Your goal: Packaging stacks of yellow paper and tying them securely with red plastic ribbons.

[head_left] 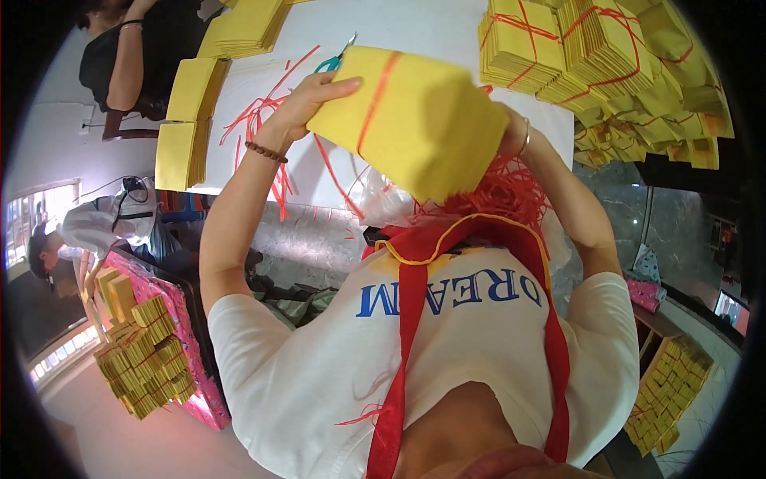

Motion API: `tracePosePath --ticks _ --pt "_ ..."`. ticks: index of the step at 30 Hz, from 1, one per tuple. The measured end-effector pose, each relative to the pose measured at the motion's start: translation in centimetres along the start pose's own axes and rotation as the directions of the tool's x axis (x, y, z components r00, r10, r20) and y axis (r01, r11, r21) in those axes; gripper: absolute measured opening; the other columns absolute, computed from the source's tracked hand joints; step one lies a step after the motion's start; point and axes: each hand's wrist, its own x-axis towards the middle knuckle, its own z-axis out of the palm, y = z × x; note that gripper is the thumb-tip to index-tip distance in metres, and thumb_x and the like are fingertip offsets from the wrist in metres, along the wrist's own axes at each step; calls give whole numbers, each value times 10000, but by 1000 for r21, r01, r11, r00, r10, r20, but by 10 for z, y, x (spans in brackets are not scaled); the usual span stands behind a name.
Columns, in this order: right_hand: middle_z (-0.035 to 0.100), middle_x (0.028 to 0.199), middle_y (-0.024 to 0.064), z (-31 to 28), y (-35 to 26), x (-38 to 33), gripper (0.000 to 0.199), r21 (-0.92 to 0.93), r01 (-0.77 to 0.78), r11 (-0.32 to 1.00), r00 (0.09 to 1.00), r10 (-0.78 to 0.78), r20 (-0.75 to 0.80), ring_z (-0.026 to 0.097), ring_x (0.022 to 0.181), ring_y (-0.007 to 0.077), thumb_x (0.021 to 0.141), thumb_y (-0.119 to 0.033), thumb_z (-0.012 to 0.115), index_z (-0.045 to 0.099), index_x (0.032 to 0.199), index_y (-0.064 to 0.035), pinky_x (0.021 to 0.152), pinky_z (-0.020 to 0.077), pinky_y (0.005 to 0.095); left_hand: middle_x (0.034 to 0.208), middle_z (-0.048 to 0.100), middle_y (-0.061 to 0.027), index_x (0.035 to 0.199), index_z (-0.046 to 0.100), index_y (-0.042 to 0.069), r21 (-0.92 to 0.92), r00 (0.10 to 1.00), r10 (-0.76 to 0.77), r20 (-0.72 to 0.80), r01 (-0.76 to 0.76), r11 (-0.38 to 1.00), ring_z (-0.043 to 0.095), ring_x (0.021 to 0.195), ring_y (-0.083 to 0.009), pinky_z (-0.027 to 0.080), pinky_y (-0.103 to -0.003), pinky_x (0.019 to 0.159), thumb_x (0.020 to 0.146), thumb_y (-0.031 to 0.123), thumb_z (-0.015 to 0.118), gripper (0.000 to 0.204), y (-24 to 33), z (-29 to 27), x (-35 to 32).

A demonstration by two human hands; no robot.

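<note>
A thick stack of yellow paper [415, 120] is raised above the white table [383, 22], tilted, with a red strap [377, 104] around it near its left end. My left hand [307, 102] is closed on the left end, its thumb lying on top. At the opposite end my right hand [515, 134] grips the edge; most of its fingers are hidden behind the paper. Teal-handled scissors [329, 64] lie just beyond my left hand. Loose red strips [254, 120] are scattered beside my left forearm, and a tangled heap of red strips [515, 191] sits below the stack.
Untied yellow stacks [182, 156] line the table's left edge. Tied yellow bundles [523, 48] are piled at the far right. One person [152, 60] is at the far left; another person [112, 219] bends near a pink-covered table [195, 359] bearing more bundles.
</note>
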Motion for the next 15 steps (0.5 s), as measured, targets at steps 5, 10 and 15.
tracePosePath --ticks 5,10,15 --pt "588 1049 61 -3 -35 42 385 157 151 976 988 -155 10 578 894 148 903 -353 360 505 1104 -59 815 433 284 1053 570 -108 1123 477 -29 -438 962 44 -270 -163 884 586 900 -159 481 -275 786 821 271 574 436 -32 -31 -7" --pt "596 1046 77 -3 -36 62 442 25 227 974 974 -228 22 573 938 142 910 -422 314 479 1131 -76 806 443 296 1083 555 -112 1154 459 -14 -505 936 -2 -351 -188 843 564 954 -175 465 -294 823 843 243 541 412 -47 -44 -1" --pt "583 930 16 17 -44 47 413 -519 76 851 820 -349 -453 542 829 82 883 -462 380 560 981 -104 695 440 257 963 591 -134 1042 505 -76 -329 854 -9 -520 -190 925 594 832 -181 477 -277 720 797 264 613 433 -60 -44 9"
